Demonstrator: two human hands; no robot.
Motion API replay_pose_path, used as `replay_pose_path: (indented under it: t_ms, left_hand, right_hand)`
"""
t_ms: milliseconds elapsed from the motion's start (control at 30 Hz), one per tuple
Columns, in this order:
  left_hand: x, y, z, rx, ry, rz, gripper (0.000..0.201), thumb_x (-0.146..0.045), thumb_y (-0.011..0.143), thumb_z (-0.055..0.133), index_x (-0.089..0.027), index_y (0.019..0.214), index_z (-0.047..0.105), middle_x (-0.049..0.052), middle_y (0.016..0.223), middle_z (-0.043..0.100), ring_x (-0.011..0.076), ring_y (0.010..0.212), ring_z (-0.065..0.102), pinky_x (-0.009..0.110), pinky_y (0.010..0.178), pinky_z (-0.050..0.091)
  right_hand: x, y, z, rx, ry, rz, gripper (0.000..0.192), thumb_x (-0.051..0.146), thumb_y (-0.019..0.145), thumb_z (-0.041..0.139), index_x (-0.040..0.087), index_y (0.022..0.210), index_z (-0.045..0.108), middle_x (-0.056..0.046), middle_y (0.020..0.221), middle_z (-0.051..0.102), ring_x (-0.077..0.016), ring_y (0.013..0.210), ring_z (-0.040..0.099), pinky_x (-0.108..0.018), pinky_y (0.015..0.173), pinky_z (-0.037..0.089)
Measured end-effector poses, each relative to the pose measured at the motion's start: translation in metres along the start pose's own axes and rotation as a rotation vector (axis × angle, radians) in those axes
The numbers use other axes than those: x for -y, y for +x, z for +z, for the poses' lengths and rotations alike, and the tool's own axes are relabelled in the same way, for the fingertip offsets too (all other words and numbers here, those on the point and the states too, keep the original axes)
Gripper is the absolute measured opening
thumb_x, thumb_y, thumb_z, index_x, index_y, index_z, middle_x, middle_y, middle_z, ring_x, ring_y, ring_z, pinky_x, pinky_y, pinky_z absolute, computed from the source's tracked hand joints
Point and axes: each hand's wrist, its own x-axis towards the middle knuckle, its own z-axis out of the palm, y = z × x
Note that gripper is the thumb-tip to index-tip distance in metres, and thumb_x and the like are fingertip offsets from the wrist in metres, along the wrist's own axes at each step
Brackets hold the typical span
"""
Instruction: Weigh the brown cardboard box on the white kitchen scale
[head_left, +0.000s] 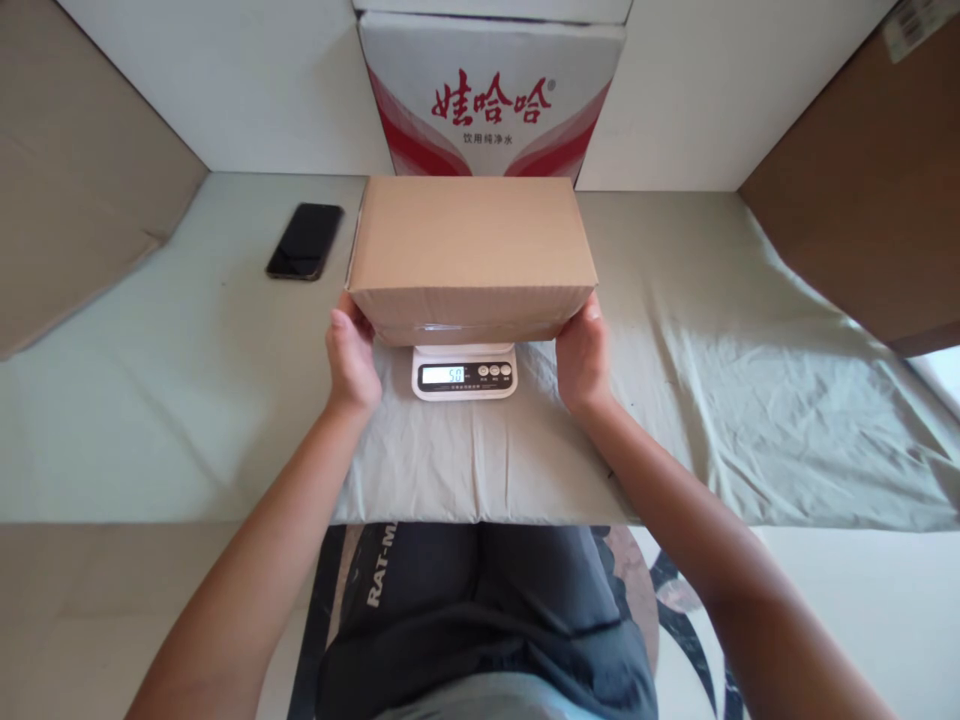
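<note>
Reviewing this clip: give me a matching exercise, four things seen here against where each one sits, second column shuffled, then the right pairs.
Things:
1. cardboard box
2. kitchen scale
3. black phone
4. red and white carton

Places:
A. lying flat on the table, left of the box
B. standing against the back wall, behind the box
C. held at its two near corners by the left hand and right hand
D. under the box, display lit and facing the person

Pairs: 1-C, 2-D, 3-A, 4-B
</note>
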Motion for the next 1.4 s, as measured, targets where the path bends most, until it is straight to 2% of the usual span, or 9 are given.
replay_pose_path:
  t_ms: [100,200,467,600,733,933,1133,1300,1400]
  left_hand:
    - [-0.001,0.0,0.0,-0.009,-0.02,0.009,0.087,-0.108,0.109,0.062,-0.029,0.131,0.093,0.018,0.143,0.092,0.0425,0.165,0.077,0.052,0.137,0.065]
    - [-0.001,0.0,-0.001,-0.005,-0.028,-0.007,0.081,-0.106,0.107,0.067,-0.032,0.128,0.094,0.015,0.14,0.093,0.0412,0.16,0.08,0.051,0.137,0.065]
    - [0.003,0.001,-0.001,-0.017,-0.001,0.013,0.093,-0.107,0.113,0.056,-0.024,0.137,0.092,0.02,0.145,0.092,0.0414,0.161,0.08,0.05,0.134,0.066]
    - [-0.001,-0.001,0.0,-0.004,0.025,-0.008,0.095,-0.112,0.108,0.056,-0.03,0.138,0.093,0.018,0.149,0.091,0.0417,0.17,0.074,0.05,0.137,0.065]
    - [-0.005,-0.001,0.001,-0.007,0.022,-0.006,0.099,-0.114,0.106,0.056,-0.028,0.137,0.093,0.019,0.148,0.091,0.0427,0.172,0.072,0.052,0.139,0.065]
    - [-0.008,-0.002,0.0,-0.001,0.001,-0.044,0.091,-0.113,0.101,0.064,-0.033,0.133,0.095,0.016,0.151,0.091,0.0437,0.18,0.064,0.054,0.147,0.058]
    - [-0.011,-0.003,0.004,0.038,0.028,-0.04,0.098,-0.117,0.1,0.059,-0.034,0.137,0.095,0.017,0.153,0.089,0.0432,0.182,0.062,0.053,0.149,0.056]
    - [-0.013,-0.003,0.006,0.037,0.018,-0.027,0.097,-0.114,0.102,0.06,-0.032,0.141,0.093,0.018,0.154,0.089,0.0434,0.182,0.062,0.054,0.147,0.058]
    - [-0.009,-0.003,0.002,0.042,0.001,-0.014,0.093,-0.113,0.104,0.061,-0.033,0.139,0.093,0.017,0.155,0.089,0.0441,0.185,0.059,0.056,0.147,0.059]
  right_hand:
    - [0.002,-0.001,0.0,0.021,-0.022,0.018,0.088,0.101,0.106,0.055,0.041,0.166,0.077,-0.007,0.185,0.076,-0.0415,0.191,0.056,-0.066,0.16,0.05]
    - [0.002,0.0,0.0,0.016,-0.017,0.012,0.086,0.101,0.106,0.057,0.041,0.165,0.077,-0.006,0.184,0.078,-0.0413,0.192,0.055,-0.066,0.161,0.049]
    - [-0.003,0.0,-0.001,-0.015,0.027,-0.013,0.081,0.098,0.107,0.062,0.043,0.163,0.079,-0.003,0.181,0.081,-0.0377,0.196,0.048,-0.064,0.166,0.041]
    - [-0.002,-0.001,-0.001,-0.023,0.009,-0.018,0.083,0.099,0.106,0.06,0.042,0.164,0.079,-0.004,0.181,0.08,-0.0382,0.197,0.047,-0.065,0.166,0.04]
    - [-0.001,0.0,0.001,-0.021,0.009,-0.006,0.086,0.101,0.105,0.059,0.042,0.166,0.077,-0.004,0.182,0.079,-0.0394,0.196,0.047,-0.066,0.166,0.041]
    - [0.002,-0.001,0.002,-0.031,0.008,-0.006,0.082,0.098,0.106,0.059,0.044,0.164,0.079,-0.003,0.18,0.081,-0.039,0.195,0.049,-0.067,0.165,0.041]
    - [0.006,-0.001,0.003,-0.051,0.001,0.021,0.084,0.101,0.102,0.063,0.042,0.157,0.082,-0.004,0.177,0.083,-0.0383,0.196,0.048,-0.062,0.17,0.029]
    - [0.008,-0.001,0.003,-0.037,-0.026,0.036,0.087,0.104,0.1,0.06,0.042,0.157,0.082,-0.003,0.178,0.081,-0.0384,0.198,0.044,-0.063,0.167,0.035]
    - [0.01,0.0,0.001,-0.046,0.005,0.032,0.083,0.101,0.101,0.063,0.043,0.156,0.081,-0.003,0.179,0.081,-0.0401,0.196,0.047,-0.066,0.167,0.037]
